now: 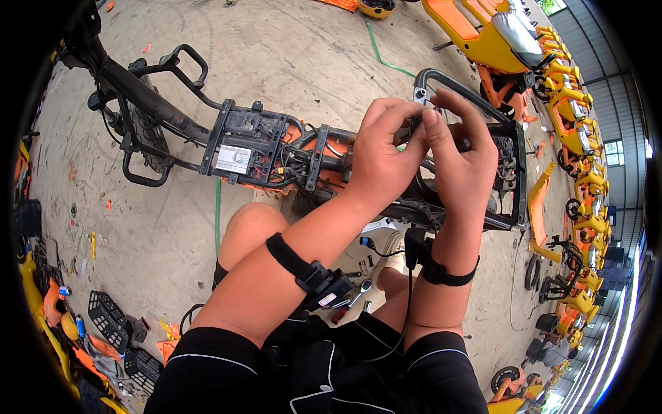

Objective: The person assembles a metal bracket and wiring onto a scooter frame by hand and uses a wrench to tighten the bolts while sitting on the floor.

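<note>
My left hand [387, 150] and my right hand [465, 160] are raised over the rear part of a stripped scooter frame [321, 155]. Their fingertips meet above the black tube loop at its right end. The fingers of both hands are closed in a pinch; whatever sits between them is too small and hidden to name. A silver metal box [233, 159] and wiring lie in the frame's middle, left of my hands. Below the frame, near my foot, a ratchet wrench [359, 294] and a red-handled tool [339, 315] lie on the floor.
Black straps with small devices circle both my forearms, and a cable hangs from the right one. Yellow scooters [576, 141] line the right side. An orange-yellow panel [540, 207] lies right of the frame. Black grilles [110, 319] and loose parts litter the lower left floor.
</note>
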Available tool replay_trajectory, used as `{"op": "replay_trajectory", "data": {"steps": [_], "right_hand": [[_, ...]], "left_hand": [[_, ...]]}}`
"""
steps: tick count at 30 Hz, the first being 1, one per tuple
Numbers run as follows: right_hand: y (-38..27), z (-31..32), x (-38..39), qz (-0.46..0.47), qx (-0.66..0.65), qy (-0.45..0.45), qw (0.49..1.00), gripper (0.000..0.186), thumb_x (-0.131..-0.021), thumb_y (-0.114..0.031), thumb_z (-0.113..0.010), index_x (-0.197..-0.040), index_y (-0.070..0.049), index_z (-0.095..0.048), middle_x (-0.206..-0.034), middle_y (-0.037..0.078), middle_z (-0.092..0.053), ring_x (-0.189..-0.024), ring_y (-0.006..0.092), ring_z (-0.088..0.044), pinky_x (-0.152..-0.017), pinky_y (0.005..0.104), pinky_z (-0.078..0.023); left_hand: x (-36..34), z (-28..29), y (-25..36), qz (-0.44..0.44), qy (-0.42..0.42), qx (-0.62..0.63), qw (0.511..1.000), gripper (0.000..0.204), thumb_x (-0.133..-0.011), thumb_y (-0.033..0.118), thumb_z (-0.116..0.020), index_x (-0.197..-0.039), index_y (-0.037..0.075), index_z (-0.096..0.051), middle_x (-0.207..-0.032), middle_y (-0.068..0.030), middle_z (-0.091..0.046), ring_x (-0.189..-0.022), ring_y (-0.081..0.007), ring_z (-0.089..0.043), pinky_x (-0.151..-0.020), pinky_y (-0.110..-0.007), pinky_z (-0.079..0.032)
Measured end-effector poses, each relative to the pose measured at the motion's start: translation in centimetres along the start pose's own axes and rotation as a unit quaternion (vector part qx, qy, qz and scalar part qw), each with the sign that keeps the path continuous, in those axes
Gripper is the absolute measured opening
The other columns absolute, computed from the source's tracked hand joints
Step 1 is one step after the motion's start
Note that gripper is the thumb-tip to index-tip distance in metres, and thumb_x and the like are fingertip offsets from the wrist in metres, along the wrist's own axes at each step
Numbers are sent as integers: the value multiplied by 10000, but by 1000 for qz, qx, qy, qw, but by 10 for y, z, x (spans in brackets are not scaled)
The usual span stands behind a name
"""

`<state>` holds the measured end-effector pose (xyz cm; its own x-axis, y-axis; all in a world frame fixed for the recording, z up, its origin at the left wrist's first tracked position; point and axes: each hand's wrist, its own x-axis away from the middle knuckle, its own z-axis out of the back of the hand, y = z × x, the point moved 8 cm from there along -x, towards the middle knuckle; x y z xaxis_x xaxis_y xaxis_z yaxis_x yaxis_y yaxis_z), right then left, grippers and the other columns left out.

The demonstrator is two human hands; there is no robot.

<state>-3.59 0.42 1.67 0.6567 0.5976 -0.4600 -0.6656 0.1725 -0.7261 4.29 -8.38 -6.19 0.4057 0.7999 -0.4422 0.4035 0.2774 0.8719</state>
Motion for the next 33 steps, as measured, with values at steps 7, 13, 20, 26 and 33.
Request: {"op": "replay_trajectory", "data": {"steps": [7,13,20,26,33], "right_hand": [[5,0,-1,8,22,-7,1000,203,-902,-110,-769,-1083,-20,-743,-988,71,-732,-691,100,-531,-628,251,-458],[4,-1,-3,75,-22,9,997,200,-892,-118,-782,-1062,-21,-743,-980,66,-729,-668,98,-520,-611,251,-449],[-3,0,1,28,55,17,998,180,-908,-131,-764,-1041,-15,-733,-982,85,-736,-668,132,-567,-615,272,-468],[-1,-1,-1,80,27,17,996,166,-891,-122,-771,-1012,-16,-728,-980,88,-731,-669,137,-573,-604,270,-468],[-9,0,-1,84,43,29,995,158,-924,-134,-750,-1033,-20,-732,-931,39,-722,-695,83,-543,-617,245,-456]], "left_hand": [[0,-1,-1,19,-1,3,1000,203,-947,97,-723,-1141,48,-688,-1117,-77,-612,-869,-144,-640,-714,-270,-529],[0,-2,0,26,-2,12,1000,208,-934,87,-733,-1128,28,-687,-1106,-104,-610,-909,-200,-680,-794,-312,-558],[0,-1,0,34,2,10,999,196,-939,98,-734,-1120,35,-691,-1082,-100,-615,-908,-200,-683,-787,-310,-559],[0,-1,-2,26,11,17,999,195,-936,102,-740,-1114,37,-693,-1085,-101,-619,-900,-198,-684,-779,-312,-560],[-1,0,4,0,10,-10,1000,192,-931,88,-740,-1110,34,-695,-1090,-104,-623,-889,-198,-681,-773,-306,-558]]}}
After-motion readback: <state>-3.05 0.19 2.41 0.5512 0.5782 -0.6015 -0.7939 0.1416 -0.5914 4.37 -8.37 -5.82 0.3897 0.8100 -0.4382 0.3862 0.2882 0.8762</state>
